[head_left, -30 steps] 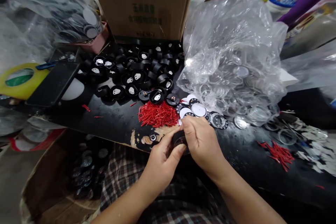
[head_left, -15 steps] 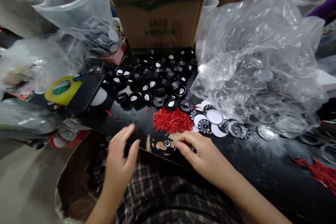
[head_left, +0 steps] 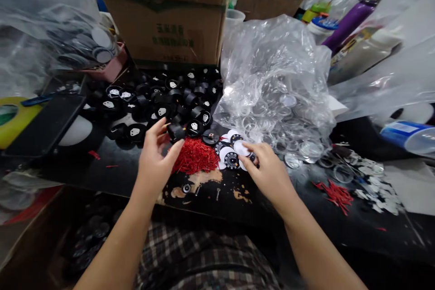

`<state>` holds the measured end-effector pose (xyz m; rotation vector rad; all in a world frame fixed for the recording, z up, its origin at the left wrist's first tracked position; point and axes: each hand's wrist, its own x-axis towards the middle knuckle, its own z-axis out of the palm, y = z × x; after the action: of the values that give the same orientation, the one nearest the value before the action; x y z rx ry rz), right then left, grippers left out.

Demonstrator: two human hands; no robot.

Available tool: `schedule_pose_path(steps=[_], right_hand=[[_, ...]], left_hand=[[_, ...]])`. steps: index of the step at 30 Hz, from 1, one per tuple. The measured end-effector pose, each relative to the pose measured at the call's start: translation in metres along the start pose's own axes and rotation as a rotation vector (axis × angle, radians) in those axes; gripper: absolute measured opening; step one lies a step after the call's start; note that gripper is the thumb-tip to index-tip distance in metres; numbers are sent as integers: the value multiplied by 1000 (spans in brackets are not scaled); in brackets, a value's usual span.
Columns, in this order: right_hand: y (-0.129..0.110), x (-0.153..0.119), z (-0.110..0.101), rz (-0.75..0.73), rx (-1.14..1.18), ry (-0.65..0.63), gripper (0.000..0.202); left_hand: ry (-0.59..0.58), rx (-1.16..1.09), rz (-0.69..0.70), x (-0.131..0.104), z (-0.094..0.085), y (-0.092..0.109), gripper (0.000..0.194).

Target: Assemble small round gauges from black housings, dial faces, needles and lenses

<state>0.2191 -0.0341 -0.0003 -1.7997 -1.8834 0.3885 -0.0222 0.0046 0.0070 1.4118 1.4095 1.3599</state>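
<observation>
My left hand (head_left: 157, 156) has its thumb and fingers around a black round clock case (head_left: 176, 132), at the left edge of a heap of small red clock hands (head_left: 195, 156). Over the pile of printed dial discs, my right hand (head_left: 267, 167) pinches at the edge of a white-backed dial disc (head_left: 241, 147); its fingertips partly cover the disc. A dial with black and white markings (head_left: 231, 160) lies face up beside it. Just behind the red heap sits a dark round part with a small brass post (head_left: 210, 137). A small ring-shaped part (head_left: 186, 188) rests near the table's front edge.
Many black cases (head_left: 163, 99) spread before a cardboard box (head_left: 163, 31). A clear bag of transparent rings (head_left: 272, 99) lies right of centre. At left are a dark flat slab (head_left: 47, 124) and yellow tape (head_left: 20, 118). Red pieces (head_left: 336, 195) and white pieces (head_left: 379, 186) lie at right.
The view has turned to the right. My left hand has reached forward and taken a black case. My right hand has left the ring-shaped part and moved to the dial discs.
</observation>
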Motion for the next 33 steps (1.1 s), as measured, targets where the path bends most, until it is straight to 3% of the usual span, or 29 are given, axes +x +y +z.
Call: schedule_pose_path(steps=[3, 5, 7, 11, 14, 16, 18, 22, 25, 33], right_hand=[[14, 13, 2, -55, -171, 23, 35], [18, 16, 2, -105, -169, 17, 29], [21, 14, 1, -140, -122, 62, 26], [21, 9, -2, -171, -83, 202, 28], [7, 3, -2, -188, 1, 250, 25], [-8, -4, -1, -161, 183, 189, 22], [-23, -11, 1, -56, 427, 43, 18], [-36, -17, 3, 127, 725, -141, 25], [-38, -18, 1, 109, 668, -131, 29], [-65, -20, 3, 26, 540, -36, 6]], left_hand=[[-76, -443, -351, -27, -4, 10, 49], [-132, -530, -502, -48, -5, 15, 44], [-136, -530, -568, -66, -4, 18, 41], [-94, -588, -601, -88, 0, 24, 39], [-192, -716, -638, -91, 6, 30, 36], [-302, -833, -682, -88, 12, 32, 27], [-349, -929, -739, -83, 18, 32, 24], [-111, -959, -836, -74, 25, 26, 28], [-12, -917, -833, -74, 27, 23, 30], [-95, -827, -712, -94, 41, 25, 29]])
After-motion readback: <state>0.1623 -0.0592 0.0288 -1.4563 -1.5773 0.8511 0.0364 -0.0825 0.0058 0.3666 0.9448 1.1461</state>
